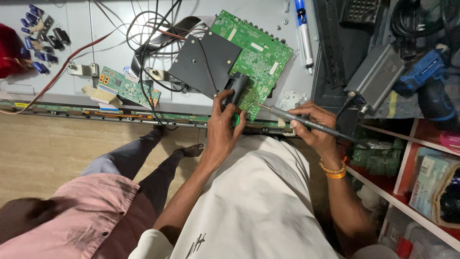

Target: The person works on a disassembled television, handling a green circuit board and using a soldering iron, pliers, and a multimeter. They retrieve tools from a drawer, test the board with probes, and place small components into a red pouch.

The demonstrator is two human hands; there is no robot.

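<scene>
My left hand (223, 125) grips a dark tube-shaped tool (235, 90) with a green end, its tip resting on the lower corner of a large green circuit board (258, 50). My right hand (311, 127) holds a grey soldering iron (299, 120) like a pen, its thin tip pointing left at the same board corner. A black metal plate (203, 60) covers the board's left part. The board lies on the grey back panel (96, 48) of a flat screen.
A small green circuit board (125, 86) with ribbon cables lies left, black and red wires loop above it. Another person in a pink shirt (81, 216) sits at lower left. Blue capacitors (36, 33), a white pen (304, 36), a blue drill (429, 76) and shelves with boxes surround.
</scene>
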